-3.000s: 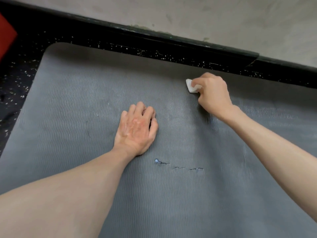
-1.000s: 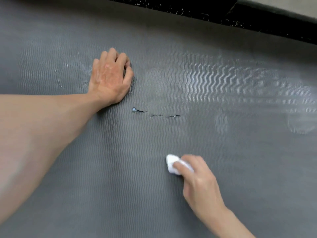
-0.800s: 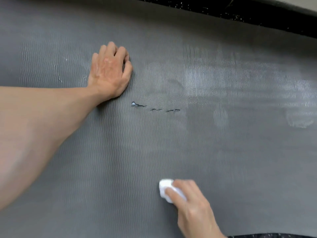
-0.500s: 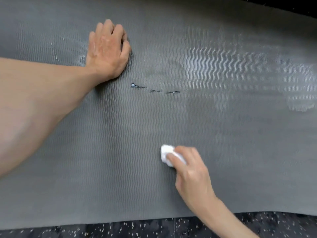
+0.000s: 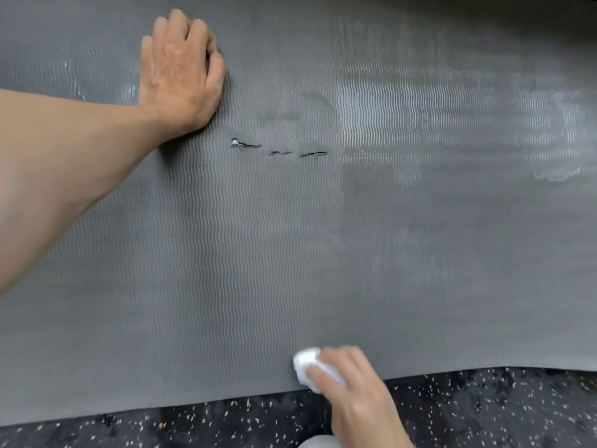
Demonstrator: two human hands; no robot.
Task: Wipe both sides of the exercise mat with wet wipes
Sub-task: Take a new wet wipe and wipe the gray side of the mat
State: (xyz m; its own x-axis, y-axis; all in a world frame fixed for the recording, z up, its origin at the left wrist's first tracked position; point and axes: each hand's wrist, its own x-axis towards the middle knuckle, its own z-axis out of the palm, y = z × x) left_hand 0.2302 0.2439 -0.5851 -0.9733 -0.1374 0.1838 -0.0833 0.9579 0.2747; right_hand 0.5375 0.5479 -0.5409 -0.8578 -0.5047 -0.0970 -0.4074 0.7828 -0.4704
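One side under way: our right hand [image 5: 358, 399] pinches the wet wipe [image 5: 307, 365] at the near edge of the mat [image 5: 290, 253]; left hand [image 5: 179, 69], fingers relaxed and empty, braces. Next, likely: adjacent strip.

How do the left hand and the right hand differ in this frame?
The left hand rests palm down, holding nothing; the right hand grips a white wet wipe. The left hand lies far up the mat beside the small tears; the right hand is at the mat's near edge, partly over the speckled floor. The right hand looks blurred, the left hand sharp. Both are bare.
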